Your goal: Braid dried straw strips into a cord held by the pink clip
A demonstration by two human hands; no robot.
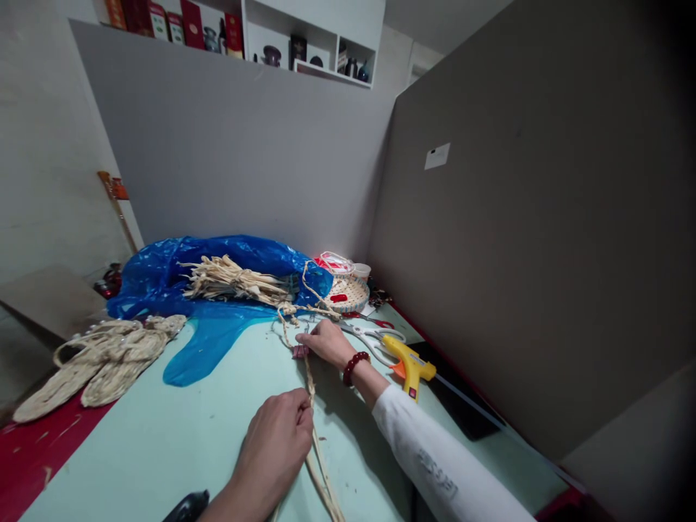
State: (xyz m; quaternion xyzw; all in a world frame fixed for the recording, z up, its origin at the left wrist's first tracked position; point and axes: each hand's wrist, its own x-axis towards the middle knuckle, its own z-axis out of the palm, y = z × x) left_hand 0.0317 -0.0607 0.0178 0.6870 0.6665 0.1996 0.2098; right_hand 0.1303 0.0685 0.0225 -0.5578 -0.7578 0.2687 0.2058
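Observation:
A braided straw rope point(311, 377) runs across the pale green table point(163, 442) from the straw bundle point(233, 281) toward me. My left hand point(277, 442) is closed around the near part of the braid, and loose strands point(326, 486) trail below it. My right hand point(325, 341), with a red bead bracelet on the wrist, presses on the braid farther out, beside a small clip point(299, 351) on the rope.
A blue plastic bag point(179, 279) lies under the straw. A pair of woven straw sandals point(103, 359) lies at the left. Scissors point(373, 337), a yellow glue gun point(412, 365) and a small woven basket point(351, 293) lie at the right. Grey partitions point(516, 239) enclose the back and right.

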